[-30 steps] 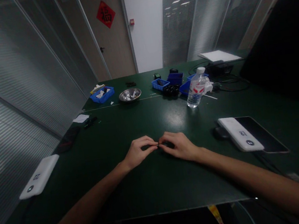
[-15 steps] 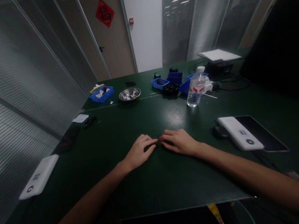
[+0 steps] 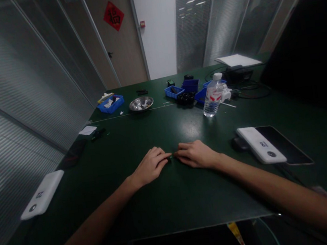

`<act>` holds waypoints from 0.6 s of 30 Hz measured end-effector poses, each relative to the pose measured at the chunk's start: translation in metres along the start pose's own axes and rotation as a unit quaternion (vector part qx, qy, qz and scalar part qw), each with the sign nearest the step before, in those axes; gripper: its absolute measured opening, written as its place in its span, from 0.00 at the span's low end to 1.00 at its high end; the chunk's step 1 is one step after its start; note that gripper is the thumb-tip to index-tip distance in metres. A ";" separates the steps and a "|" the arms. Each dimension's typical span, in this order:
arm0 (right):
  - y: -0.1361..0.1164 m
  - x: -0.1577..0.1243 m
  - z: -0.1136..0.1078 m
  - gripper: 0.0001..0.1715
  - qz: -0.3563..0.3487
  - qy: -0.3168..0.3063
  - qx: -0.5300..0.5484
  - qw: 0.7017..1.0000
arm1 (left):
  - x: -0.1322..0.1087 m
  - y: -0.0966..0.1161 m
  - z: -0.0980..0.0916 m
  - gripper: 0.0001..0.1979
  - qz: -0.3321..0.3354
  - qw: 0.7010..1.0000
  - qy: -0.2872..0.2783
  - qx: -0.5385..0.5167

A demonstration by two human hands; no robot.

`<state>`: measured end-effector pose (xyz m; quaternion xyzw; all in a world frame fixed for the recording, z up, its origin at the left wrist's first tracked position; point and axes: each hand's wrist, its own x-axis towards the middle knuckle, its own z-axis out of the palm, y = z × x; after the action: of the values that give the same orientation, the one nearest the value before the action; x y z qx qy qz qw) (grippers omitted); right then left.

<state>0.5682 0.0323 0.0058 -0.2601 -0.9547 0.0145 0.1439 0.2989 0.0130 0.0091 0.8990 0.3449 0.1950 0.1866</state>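
My left hand [image 3: 149,166] and my right hand [image 3: 195,154] rest on the dark green table [image 3: 168,203] with their fingertips meeting in the middle. The fingers of both are curled and pinched together around a tiny dark part [image 3: 170,156] that I cannot make out. Both forearms reach in from the bottom of the view.
A water bottle [image 3: 212,96], blue bins [image 3: 174,91], a black tray [image 3: 186,98] and a metal bowl [image 3: 141,103] stand at the far side. White devices lie at left [image 3: 41,194] and right [image 3: 260,145], the right one on a dark tablet [image 3: 286,150]. Cables lie at back right.
Both hands have sunk lower and flatter onto the table, still pinched together at the fingertips. The view has shifted slightly.
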 end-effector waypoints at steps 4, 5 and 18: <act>0.008 -0.003 -0.004 0.12 0.032 -0.009 -0.002 0.999 | -0.004 -0.007 -0.010 0.15 0.006 0.998 -0.029 -0.060; 0.011 -0.003 -0.004 0.11 0.052 -0.010 -0.003 0.999 | -0.005 -0.009 -0.012 0.13 0.008 0.996 -0.039 -0.075; 0.021 -0.003 0.004 0.10 0.214 -0.007 0.020 0.977 | -0.007 -0.012 -0.011 0.10 0.004 0.990 -0.068 -0.122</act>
<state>0.5802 0.0491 -0.0011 -0.4553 -0.8774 0.0658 0.1363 0.2824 0.0185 0.0117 0.8820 0.3019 0.1745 0.3170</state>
